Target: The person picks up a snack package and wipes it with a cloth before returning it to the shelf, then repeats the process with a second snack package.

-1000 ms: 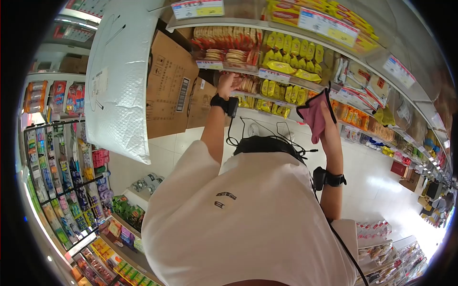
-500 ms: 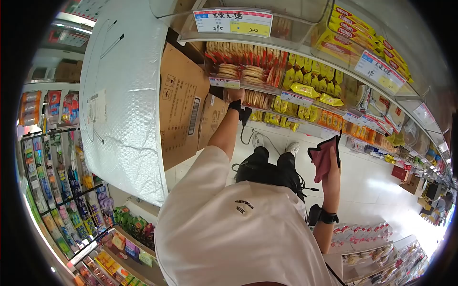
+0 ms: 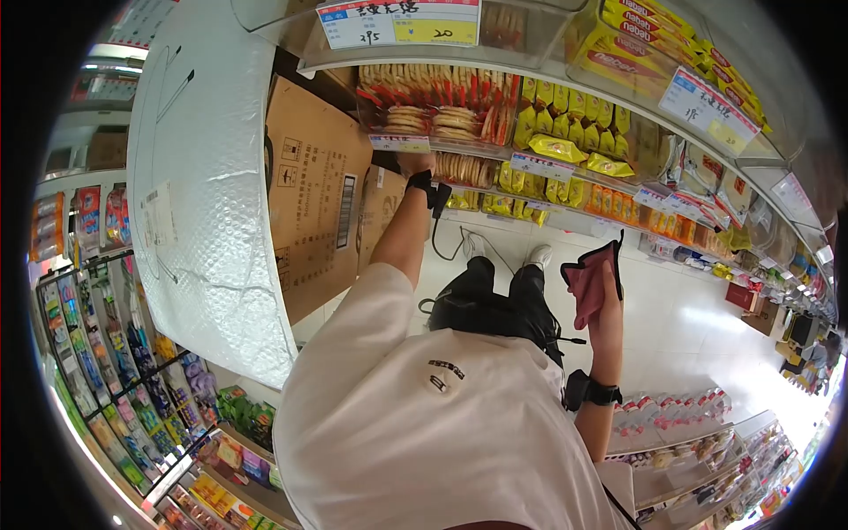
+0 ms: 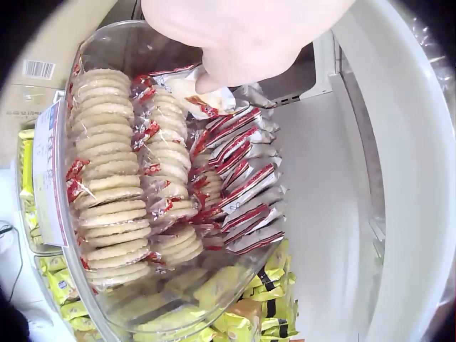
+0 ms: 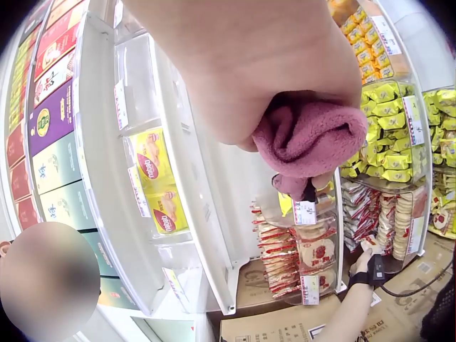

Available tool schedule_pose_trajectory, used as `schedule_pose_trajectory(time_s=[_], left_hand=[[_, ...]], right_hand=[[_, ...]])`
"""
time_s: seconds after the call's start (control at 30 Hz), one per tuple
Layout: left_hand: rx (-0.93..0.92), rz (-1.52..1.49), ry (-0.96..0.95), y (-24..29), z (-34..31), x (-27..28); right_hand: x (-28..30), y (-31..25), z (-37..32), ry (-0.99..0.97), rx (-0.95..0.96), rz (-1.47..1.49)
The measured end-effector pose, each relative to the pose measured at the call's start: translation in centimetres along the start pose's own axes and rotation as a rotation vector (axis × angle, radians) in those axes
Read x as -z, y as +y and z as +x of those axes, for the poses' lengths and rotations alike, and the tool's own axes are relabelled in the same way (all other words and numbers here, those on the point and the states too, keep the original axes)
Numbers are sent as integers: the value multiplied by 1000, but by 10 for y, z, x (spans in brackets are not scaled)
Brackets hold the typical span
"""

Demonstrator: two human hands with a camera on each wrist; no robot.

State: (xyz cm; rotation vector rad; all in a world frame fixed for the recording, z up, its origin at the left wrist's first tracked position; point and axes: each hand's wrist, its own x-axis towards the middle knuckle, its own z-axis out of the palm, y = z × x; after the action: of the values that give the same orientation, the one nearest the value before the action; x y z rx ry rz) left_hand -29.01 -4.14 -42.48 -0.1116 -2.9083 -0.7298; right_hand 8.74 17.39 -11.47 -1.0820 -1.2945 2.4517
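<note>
Top of left-wrist frame, I've got my left hand (image 4: pixel 246 35) pinching 1 cracker pack (image 4: pixel 184 91); right hand (image 3: pixel 608 311) grips pink cloth (image 5: pixel 310 139). Likely tidying; next calls for seating the pack neatly.

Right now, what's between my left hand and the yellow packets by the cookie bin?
The packet your left hand holds, a row of red-and-white packets, then the clear bin wall; the left wrist view shows it.
</note>
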Motion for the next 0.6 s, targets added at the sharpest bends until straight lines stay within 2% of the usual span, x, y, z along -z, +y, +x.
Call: schedule_pose_trajectory(time_s=[0.07, 0.17, 0.23, 0.3, 0.33, 0.37, 0.43, 0.47, 0.5, 0.6], left_hand=[[-85, -105, 194, 3, -3, 2], [-13, -371, 0, 7, -13, 23], [139, -441, -212, 25, -29, 63], [280, -417, -578, 20, -38, 75], [339, -352, -837, 24, -39, 87], [337, -480, -849, 30, -47, 97], [334, -742, -863, 92, -71, 179], [270, -740, -890, 100, -73, 192], [207, -735, -918, 104, -75, 204], [-47, -655, -1067, 134, -71, 249]], right_hand=[[-1, -3, 1, 17, -23, 15], [8, -2, 9, -11, -22, -10], [4, -12, 12, -7, -51, -35], [7, -16, 18, -31, -72, -67], [14, -14, 26, -57, -74, -85], [18, -14, 31, -81, -77, -103], [3, -23, 34, -23, -47, -135], [-2, -28, 37, 5, -32, -153], [4, -33, 41, -54, -81, -231], [-2, -33, 51, 66, 95, -369]])
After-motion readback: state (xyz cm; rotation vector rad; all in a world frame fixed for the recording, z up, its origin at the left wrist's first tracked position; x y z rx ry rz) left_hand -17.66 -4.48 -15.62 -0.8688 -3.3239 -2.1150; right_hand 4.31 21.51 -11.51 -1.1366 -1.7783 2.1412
